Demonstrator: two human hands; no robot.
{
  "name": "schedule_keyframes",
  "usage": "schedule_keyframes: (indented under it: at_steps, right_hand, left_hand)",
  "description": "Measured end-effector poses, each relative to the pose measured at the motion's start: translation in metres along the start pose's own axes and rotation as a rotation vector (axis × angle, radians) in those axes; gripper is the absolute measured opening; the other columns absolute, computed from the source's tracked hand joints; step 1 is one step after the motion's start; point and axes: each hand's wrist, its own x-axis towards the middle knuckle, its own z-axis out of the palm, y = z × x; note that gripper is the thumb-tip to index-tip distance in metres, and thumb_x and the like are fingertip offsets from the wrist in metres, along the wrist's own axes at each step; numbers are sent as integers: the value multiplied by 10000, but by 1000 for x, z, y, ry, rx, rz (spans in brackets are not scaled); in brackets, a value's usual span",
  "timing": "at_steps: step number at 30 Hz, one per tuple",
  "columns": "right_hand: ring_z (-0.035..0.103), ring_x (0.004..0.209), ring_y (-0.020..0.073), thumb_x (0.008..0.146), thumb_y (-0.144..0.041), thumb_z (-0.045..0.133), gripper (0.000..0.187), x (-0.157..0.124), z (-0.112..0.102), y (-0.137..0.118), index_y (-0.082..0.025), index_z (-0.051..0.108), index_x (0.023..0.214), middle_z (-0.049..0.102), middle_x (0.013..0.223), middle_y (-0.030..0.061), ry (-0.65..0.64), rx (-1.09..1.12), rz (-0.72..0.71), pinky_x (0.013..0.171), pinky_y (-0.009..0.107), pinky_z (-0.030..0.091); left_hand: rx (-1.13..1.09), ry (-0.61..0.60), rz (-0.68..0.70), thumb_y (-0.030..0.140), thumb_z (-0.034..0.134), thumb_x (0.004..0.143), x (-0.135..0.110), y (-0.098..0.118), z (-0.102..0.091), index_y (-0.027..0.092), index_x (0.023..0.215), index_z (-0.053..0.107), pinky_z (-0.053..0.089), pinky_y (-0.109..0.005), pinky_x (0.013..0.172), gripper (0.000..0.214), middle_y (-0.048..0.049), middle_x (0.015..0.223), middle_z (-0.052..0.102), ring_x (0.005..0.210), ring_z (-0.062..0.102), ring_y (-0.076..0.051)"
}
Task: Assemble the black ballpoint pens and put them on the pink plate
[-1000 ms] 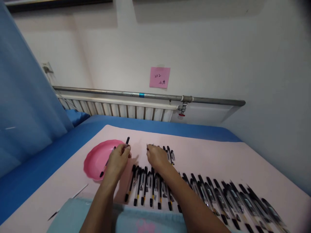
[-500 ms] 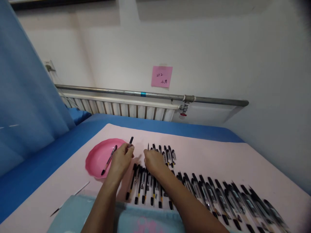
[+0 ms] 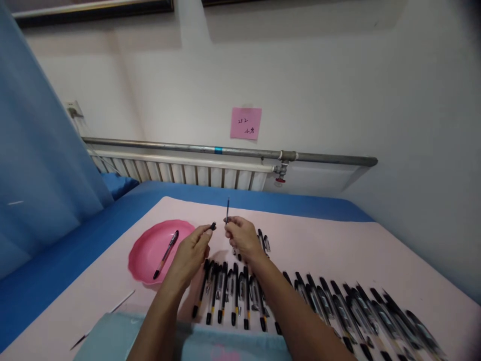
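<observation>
My left hand (image 3: pixel 190 253) is closed on a pen barrel, whose black end (image 3: pixel 212 226) sticks out past the thumb and fingers. My right hand (image 3: pixel 242 236) pinches a thin dark refill (image 3: pixel 227 210) that stands upright above the fingers. The two hands are raised close together over the pink table cover (image 3: pixel 330 240). A long row of black-and-clear pens (image 3: pixel 319 306) lies under and to the right of my forearms. A pink dish (image 3: pixel 150 250) to the left holds one pen (image 3: pixel 166 254).
A thin refill (image 3: pixel 112 307) lies loose on the cover at the near left. A light blue cloth (image 3: pixel 128 336) is at the near edge. Behind are a blue sheet, a radiator (image 3: pixel 180 170), a pipe and a pink note (image 3: pixel 245 123) on the wall.
Both hands have lifted and come together. The refill in my right hand now stands clear above the fingers. The pen end in my left hand shows less.
</observation>
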Motion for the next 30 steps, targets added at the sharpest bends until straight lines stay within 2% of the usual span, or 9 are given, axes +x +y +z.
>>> schedule_keyframes:
  at_steps: [3, 5, 7, 9, 13, 17, 19, 26, 30]
  right_hand:
    - [511, 500, 91, 710, -274, 362, 155, 0, -11, -11, -179, 439, 805, 528, 618, -18, 81, 245, 5, 375, 174, 327]
    - [503, 496, 81, 688, -297, 401, 126, -2, -14, -17, -190, 405, 755, 520, 632, -23, 112, 478, 11, 353, 160, 307]
    - [487, 471, 72, 653, -282, 467, 125, -6, -13, -22, -187, 411, 714, 513, 613, -34, 95, 745, 27, 335, 149, 286]
    - [480, 457, 67, 625, -240, 513, 113, -9, -9, -25, -179, 438, 684, 516, 586, -41, 49, 916, 33, 328, 140, 284]
    - [455, 417, 56, 622, -198, 526, 68, -13, -3, -26, -167, 476, 656, 532, 551, -43, -4, 926, 16, 323, 138, 293]
    - [464, 429, 60, 637, -201, 533, 71, -14, -5, -28, -174, 475, 665, 536, 571, -49, 92, 1006, -12, 322, 140, 291]
    - [464, 431, 60, 643, -205, 537, 73, -15, -6, -29, -175, 474, 664, 538, 574, -50, 94, 1020, -27, 324, 143, 294]
    - [440, 400, 57, 673, -198, 511, 42, -15, -4, -27, -176, 475, 667, 535, 549, -53, 34, 979, -68, 328, 154, 291]
    - [399, 364, 51, 706, -191, 497, 36, -15, -4, -25, -178, 471, 685, 496, 487, -72, 47, 881, -173, 345, 166, 295]
  left_hand:
    - [-60, -100, -37, 488, 480, 725, -2, 2, 4, 182, 1043, 558, 212, -181, 379, 447, 56, 525, 439, 391, 312, -57]
    - [-112, -146, -54, 479, 497, 719, -4, 3, 6, 189, 1030, 551, 187, -170, 372, 428, 56, 549, 448, 391, 290, -43]
    - [-164, -183, -64, 468, 509, 722, -5, 4, 6, 190, 1029, 539, 171, -164, 371, 415, 58, 556, 441, 396, 278, -37]
    - [-202, -202, -68, 460, 512, 732, -7, 5, 6, 192, 1028, 531, 161, -161, 372, 400, 58, 560, 431, 401, 276, -35]
    - [-227, -239, -72, 450, 499, 757, -9, 10, 6, 191, 1029, 520, 128, -161, 362, 376, 63, 561, 408, 383, 244, -24]
    - [-239, -247, -76, 438, 492, 772, -10, 13, 5, 189, 1048, 506, 110, -165, 356, 372, 69, 544, 394, 370, 228, -19]
    - [-244, -252, -77, 434, 491, 776, -10, 13, 5, 192, 1049, 505, 104, -167, 354, 366, 69, 546, 395, 368, 224, -17]
    - [-272, -259, -85, 424, 495, 779, -10, 13, 6, 193, 1028, 508, 100, -166, 342, 340, 72, 543, 400, 351, 215, -10]
    - [-299, -263, -112, 435, 505, 770, -10, 14, 5, 205, 1023, 503, 89, -164, 330, 342, 78, 536, 396, 332, 217, -9]
